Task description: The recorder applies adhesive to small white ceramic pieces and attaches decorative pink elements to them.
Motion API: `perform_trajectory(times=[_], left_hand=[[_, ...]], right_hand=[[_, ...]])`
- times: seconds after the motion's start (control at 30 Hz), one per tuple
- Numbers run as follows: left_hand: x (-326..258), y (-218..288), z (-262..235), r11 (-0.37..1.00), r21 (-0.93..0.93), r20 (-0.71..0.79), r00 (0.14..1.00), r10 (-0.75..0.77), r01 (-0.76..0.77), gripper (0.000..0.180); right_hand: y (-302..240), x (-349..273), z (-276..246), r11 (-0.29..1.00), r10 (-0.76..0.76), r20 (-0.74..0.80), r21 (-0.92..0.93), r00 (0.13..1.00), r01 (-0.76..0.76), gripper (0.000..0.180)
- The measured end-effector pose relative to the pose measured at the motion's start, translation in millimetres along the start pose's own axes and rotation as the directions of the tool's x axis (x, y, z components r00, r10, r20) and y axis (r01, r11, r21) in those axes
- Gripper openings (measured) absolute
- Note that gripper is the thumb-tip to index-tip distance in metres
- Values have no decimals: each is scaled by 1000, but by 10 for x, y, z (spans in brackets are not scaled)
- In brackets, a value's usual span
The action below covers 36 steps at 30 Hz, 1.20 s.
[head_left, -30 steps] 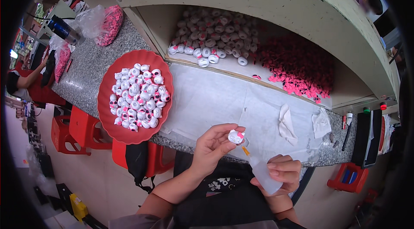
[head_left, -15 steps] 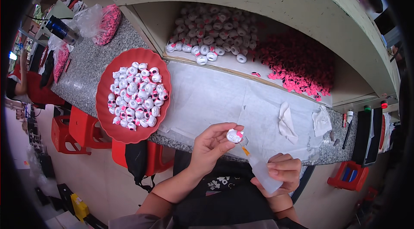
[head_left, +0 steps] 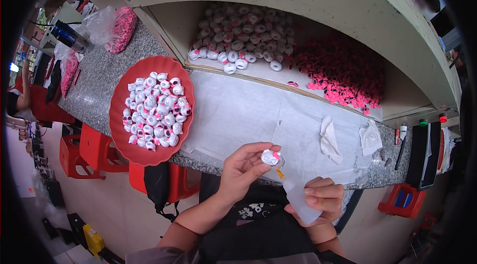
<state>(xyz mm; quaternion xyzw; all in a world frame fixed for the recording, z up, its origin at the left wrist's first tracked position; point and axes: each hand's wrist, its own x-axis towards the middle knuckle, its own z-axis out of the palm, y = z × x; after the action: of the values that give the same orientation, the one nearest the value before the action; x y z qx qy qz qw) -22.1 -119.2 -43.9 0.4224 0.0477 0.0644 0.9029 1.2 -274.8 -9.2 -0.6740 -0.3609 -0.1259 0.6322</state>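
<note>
Between thumb and fingers, my left hand [head_left: 242, 170] pinches a small white cat-head figurine [head_left: 270, 157] with a pink bow. My right hand [head_left: 320, 199] is wrapped round a translucent squeeze bottle [head_left: 300, 203], tilted up to the left. The bottle's orange-based needle tip [head_left: 279, 173] points at the figurine's lower right edge; whether it touches, I cannot tell. To the left, a red scalloped tray [head_left: 124, 137] holds many similar white and pink pieces [head_left: 156, 110].
A shelf compartment behind the paper-covered worktop [head_left: 238, 110] holds a pile of white ring-like pieces [head_left: 248, 35] and a heap of pink pieces [head_left: 348, 85]. Crumpled white cloths [head_left: 330, 140] lie at right. Red stools [head_left: 99, 149] stand below, and bagged pink pieces [head_left: 121, 30] lie far left.
My right hand and the squeeze bottle have shifted slightly left, bringing the needle tip a bit closer to the figurine. My left hand stays nearly in place.
</note>
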Motion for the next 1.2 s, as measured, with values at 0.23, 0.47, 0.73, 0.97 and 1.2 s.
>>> perform_trajectory(times=[0.23, 0.47, 0.73, 0.97, 1.2], left_hand=[[-9, 3, -1, 1000, 9, -1, 1000, 25, -25, 33], [-17, -8, 4, 993, 80, 43, 996, 83, -87, 31], [-19, -3, -12, 961, 236, 89, 988, 123, -141, 31], [-3, -3, -54, 943, 299, 87, 988, 124, -145, 30], [66, 75, -157, 965, 208, -76, 981, 179, -160, 34]], right_hand=[[-16, -8, -19, 999, 33, -12, 1, 999, -33, 49], [-4, 9, 7, 999, 24, 25, -39, 999, -23, 42], [-20, 3, 23, 1000, 24, -15, 4, 1000, -24, 47], [25, 19, -1, 998, 34, 8, -54, 999, -33, 42], [208, 233, -96, 965, 226, -125, 161, 966, -205, 32]])
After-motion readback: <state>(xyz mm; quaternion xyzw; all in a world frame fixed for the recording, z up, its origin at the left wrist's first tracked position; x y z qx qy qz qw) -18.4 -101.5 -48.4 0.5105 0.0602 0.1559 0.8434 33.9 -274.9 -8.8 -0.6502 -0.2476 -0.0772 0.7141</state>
